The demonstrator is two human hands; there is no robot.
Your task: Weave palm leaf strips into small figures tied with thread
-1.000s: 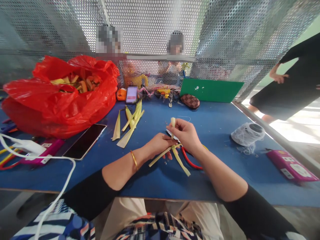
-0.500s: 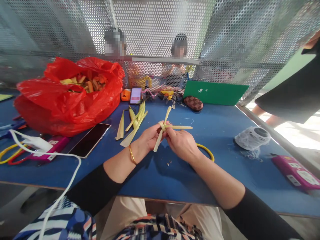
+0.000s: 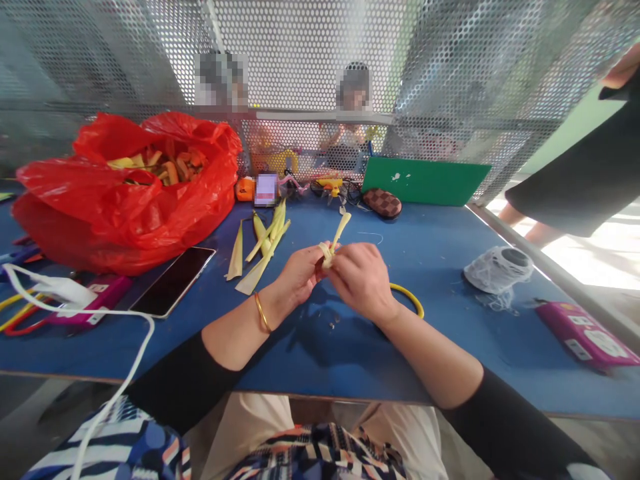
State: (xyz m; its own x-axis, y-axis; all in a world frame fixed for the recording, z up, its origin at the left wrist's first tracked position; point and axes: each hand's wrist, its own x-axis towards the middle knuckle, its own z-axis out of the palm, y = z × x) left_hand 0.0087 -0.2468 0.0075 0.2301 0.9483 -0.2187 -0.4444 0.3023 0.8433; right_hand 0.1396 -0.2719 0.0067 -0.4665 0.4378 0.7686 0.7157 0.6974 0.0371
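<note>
Above the middle of the blue table [image 3: 310,347], my left hand [image 3: 299,273] and my right hand [image 3: 361,279] are closed together on a knotted yellow leaf strip [image 3: 334,244]. One end of the strip sticks up and away from me. My left wrist wears a gold bangle [image 3: 262,312]. A few loose leaf strips [image 3: 260,247] lie on the table just left of my hands. A yellow scissor handle [image 3: 409,297] shows from under my right wrist.
A red plastic bag [image 3: 125,193] holding leaf pieces fills the back left. A dark tablet [image 3: 173,280], a white cable [image 3: 115,313] and pink cases [image 3: 585,330] lie about. A thread spool [image 3: 497,267] stands right. Perforated metal screens [image 3: 350,60] wall the back; a person in black [image 3: 585,173] stands right.
My hands lifted the leaf strips off the table and drew together. The crossed strips are now pulled into a tight knot, and the sideways end has vanished behind my right hand.
</note>
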